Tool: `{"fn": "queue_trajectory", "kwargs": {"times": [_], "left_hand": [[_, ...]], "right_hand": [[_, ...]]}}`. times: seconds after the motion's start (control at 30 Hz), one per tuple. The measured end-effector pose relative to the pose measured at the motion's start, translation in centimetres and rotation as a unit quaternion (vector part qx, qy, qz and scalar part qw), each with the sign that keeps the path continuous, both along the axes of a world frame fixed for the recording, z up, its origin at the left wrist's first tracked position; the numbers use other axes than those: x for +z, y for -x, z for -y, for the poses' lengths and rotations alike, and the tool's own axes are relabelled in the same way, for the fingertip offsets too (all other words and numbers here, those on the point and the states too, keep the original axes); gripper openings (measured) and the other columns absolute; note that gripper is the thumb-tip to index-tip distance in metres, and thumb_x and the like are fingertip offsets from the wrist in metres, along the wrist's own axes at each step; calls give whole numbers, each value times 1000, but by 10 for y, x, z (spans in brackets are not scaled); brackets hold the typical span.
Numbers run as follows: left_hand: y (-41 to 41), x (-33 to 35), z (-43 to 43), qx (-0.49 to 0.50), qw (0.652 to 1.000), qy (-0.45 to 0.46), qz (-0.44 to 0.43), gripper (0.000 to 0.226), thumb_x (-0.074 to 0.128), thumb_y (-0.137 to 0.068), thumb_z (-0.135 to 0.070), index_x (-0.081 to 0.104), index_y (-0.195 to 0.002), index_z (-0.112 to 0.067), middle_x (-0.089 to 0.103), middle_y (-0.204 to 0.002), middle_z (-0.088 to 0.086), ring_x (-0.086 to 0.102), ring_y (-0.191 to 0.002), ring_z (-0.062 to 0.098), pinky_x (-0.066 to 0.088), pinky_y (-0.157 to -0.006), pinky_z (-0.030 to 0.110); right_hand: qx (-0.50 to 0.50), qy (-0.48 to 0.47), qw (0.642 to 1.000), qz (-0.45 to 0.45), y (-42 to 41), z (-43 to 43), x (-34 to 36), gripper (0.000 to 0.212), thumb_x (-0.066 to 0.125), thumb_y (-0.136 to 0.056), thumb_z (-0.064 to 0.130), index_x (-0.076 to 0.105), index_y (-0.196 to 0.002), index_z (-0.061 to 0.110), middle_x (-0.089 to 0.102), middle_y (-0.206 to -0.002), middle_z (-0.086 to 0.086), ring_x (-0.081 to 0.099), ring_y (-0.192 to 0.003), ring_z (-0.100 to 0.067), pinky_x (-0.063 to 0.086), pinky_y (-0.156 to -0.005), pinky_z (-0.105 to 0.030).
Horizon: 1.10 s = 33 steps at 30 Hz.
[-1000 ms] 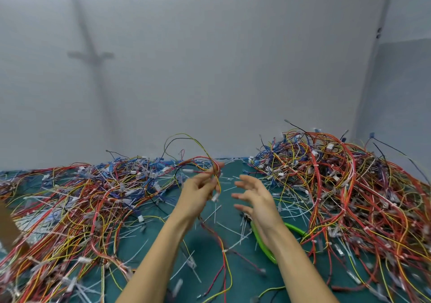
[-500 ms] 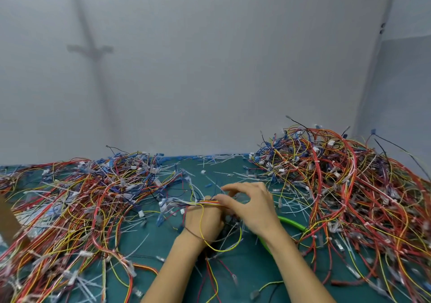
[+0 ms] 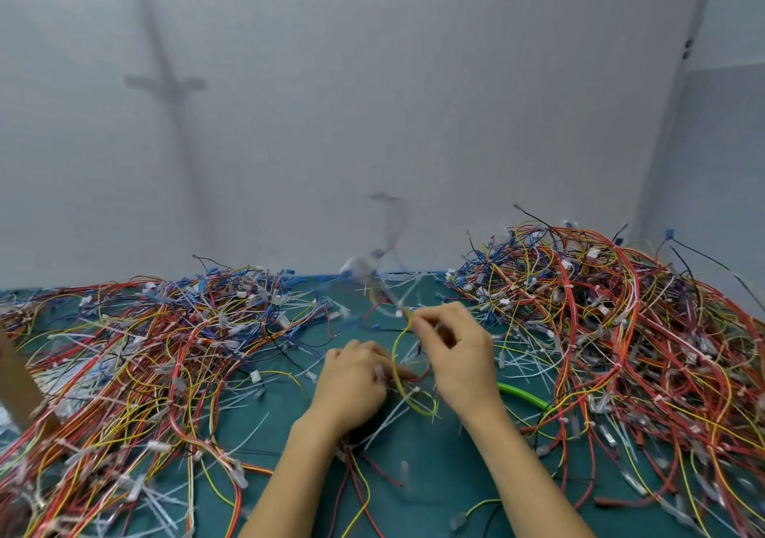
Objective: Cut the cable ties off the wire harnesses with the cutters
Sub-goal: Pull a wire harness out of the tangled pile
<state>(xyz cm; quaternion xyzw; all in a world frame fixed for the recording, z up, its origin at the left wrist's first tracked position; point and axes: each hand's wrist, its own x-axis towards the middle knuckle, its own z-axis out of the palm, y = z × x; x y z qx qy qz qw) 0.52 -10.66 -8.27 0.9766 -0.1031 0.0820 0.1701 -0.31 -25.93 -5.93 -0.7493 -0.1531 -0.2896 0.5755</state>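
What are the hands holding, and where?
A red and yellow wire harness: the left hand grips its lower part, the fingers of the right hand pinch it higher up.

No legible text, labels, brands or numbers on the wires (image 3: 621, 330), table (image 3: 434, 475) or wall (image 3: 372, 103).

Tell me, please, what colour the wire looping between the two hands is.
Yellow; the looping wire shows best in the head view.
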Motion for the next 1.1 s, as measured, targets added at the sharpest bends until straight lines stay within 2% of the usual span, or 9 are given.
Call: {"fn": "queue_trajectory", "kwargs": {"times": [0.07, 0.13, 0.27, 0.4, 0.53, 0.7, 0.8, 0.93, 1.1], "left_hand": [[0, 4, -5, 45, 997, 61, 17, 50, 49, -84, -12, 69, -81, -57, 58, -108, -22, 46, -110, 6, 19, -93, 30], [-1, 7, -10, 73, 991, 116, 11, 49, 49, -78, -5, 70, -70, -49, 58, -99, -26, 47, -113, 3, 15, -103, 33], [5, 12, -7, 25, 979, 190, 68, 55, 46, -82, 5, 71, -92, -43, 62, -100, -27, 53, -111, -2, 8, -117, 41], [18, 25, 5, -51, 923, 357, 136, 31, 49, -81, -16, 74, -89, -32, 70, -93, -26, 56, -101, -10, 30, -110, 38], [24, 26, 14, -95, 934, 323, 119, 10, 68, -84, -35, 76, -88, -31, 70, -87, -28, 63, -89, -7, 37, -102, 33], [24, 19, 20, -90, 946, 281, 137, 9, 75, -82, -37, 79, -88, -32, 71, -89, -28, 60, -84, -12, 42, -85, 22], [29, 19, 24, -111, 925, 357, 64, 7, 77, -81, -33, 79, -85, -28, 74, -80, -17, 68, -77, 0, 54, -78, 30], [29, 18, 28, -112, 924, 359, 65, 5, 73, -86, -22, 75, -83, -18, 72, -74, -7, 69, -72, 11, 57, -72, 37], [29, 17, 28, -121, 924, 352, 88, 10, 64, -91, -26, 63, -83, -20, 68, -73, -3, 69, -68, 12, 57, -68, 41]], "right_hand": [[28, -106, 992, -55, -1, 4, 1, 14, 65, -93, 16, 67, -84, 27, 60, -70, 3, 54, -60, -16, 43, -58, -30], [77, -197, 972, -101, 0, 5, 3, 11, 61, -96, 19, 65, -85, 21, 54, -58, 4, 45, -51, -12, 35, -50, -26], [127, -285, 942, -122, 0, 4, 8, 12, 56, -97, 14, 65, -89, 13, 69, -71, 3, 47, -52, -6, 36, -47, -18], [165, -316, 925, -130, 1, 2, 11, 15, 54, -96, 9, 67, -88, 8, 71, -76, -3, 47, -52, -6, 38, -47, -17], [163, -302, 926, -154, 1, 3, 10, 15, 59, -93, 15, 71, -85, 9, 68, -73, -5, 46, -52, -6, 37, -49, -18], [174, -303, 917, -194, 2, 4, 10, 13, 71, -82, 21, 77, -76, 12, 65, -71, -13, 58, -53, -7, 45, -51, -17], [170, -315, 913, -198, 3, 3, 11, 17, 76, -68, 30, 79, -76, 15, 72, -76, -12, 65, -65, -16, 53, -59, -26], [142, -318, 919, -185, 4, 4, 13, 27, 77, -65, 32, 76, -80, 10, 63, -61, -4, 49, -51, -13, 42, -51, -25], [159, -313, 923, -160, 3, 3, 12, 5, 76, -75, 17, 79, -79, 17, 70, -68, 1, 59, -56, -7, 49, -55, -18]]}}
